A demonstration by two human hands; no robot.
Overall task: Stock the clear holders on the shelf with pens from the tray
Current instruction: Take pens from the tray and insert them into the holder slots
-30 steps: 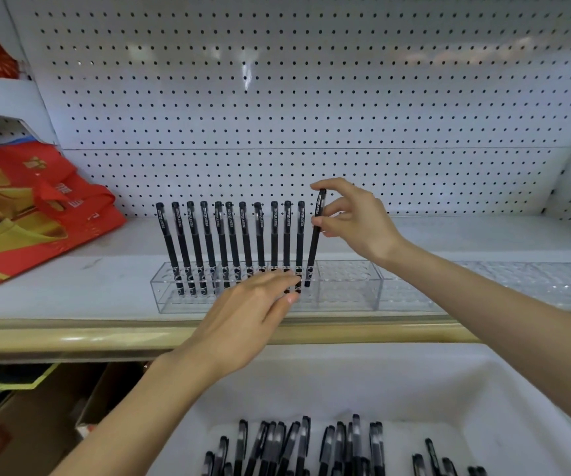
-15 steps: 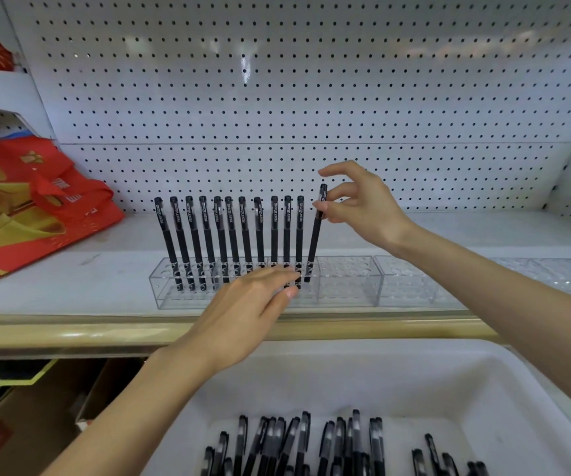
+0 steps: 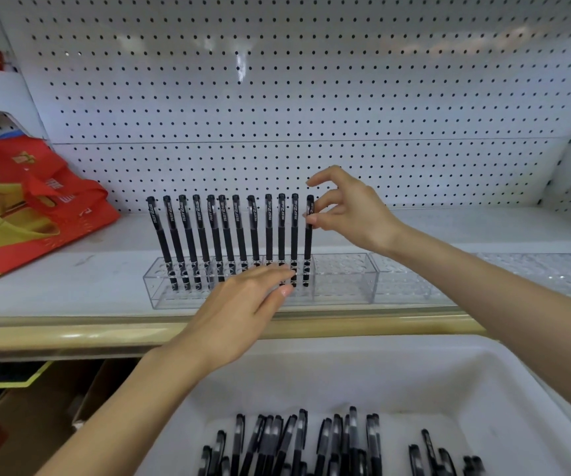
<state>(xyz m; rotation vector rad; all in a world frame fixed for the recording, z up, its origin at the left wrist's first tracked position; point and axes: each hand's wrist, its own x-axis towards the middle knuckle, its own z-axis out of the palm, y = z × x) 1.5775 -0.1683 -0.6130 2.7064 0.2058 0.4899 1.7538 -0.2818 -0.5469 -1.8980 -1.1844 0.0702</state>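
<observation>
1. While the right hand [image 3: 352,207] hovers at cap height, its thumb tip touches the cap of the rightmost pen [image 3: 308,249]. The index finger is lifted and spread away above, and the other fingers curl loosely just right of the cap. I cannot tell whether thumb and middle finger actually pinch it.
2. Straight below those fingertips, that pen stands upright in the clear holder [image 3: 340,280], ending the row of pens [image 3: 222,235] to their left.
3. The left hand [image 3: 242,304] lies flat, fingers straight and pressed together. Its fingertips rest on the holder's top, just beside the feet of the last pens.
4. Under the right wrist, a second holder [image 3: 400,280] adjoins the first.
5. Beneath both forearms, loose pens [image 3: 297,441] lie in the white tray [image 3: 414,372].
</observation>
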